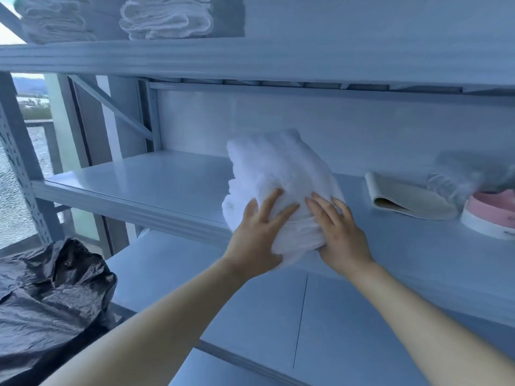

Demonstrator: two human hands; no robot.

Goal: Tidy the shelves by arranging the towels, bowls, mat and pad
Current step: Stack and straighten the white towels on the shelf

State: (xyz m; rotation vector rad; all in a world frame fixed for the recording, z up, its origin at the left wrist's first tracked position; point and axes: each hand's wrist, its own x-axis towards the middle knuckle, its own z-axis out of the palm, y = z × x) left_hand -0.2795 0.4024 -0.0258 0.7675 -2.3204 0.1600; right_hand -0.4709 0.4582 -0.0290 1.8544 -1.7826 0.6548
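Observation:
A stack of folded white towels (281, 174) rests on the middle shelf (145, 179), its near end at the shelf's front edge. My left hand (257, 238) grips the stack's near left corner, fingers spread on top. My right hand (341, 235) holds the near right corner, thumb underneath. To the right on the same shelf lies a folded beige mat (404, 199). Beyond it stands a pink and white bowl (490, 215) with a crumpled clear plastic bag (468, 174) above it. More folded white towels (164, 18) sit on the top shelf.
A black plastic bag (50, 296) lies at the lower left beside the rack. The rack's perforated upright (16, 151) stands at the left, with a window behind it. A lower shelf (250, 296) runs beneath my arms.

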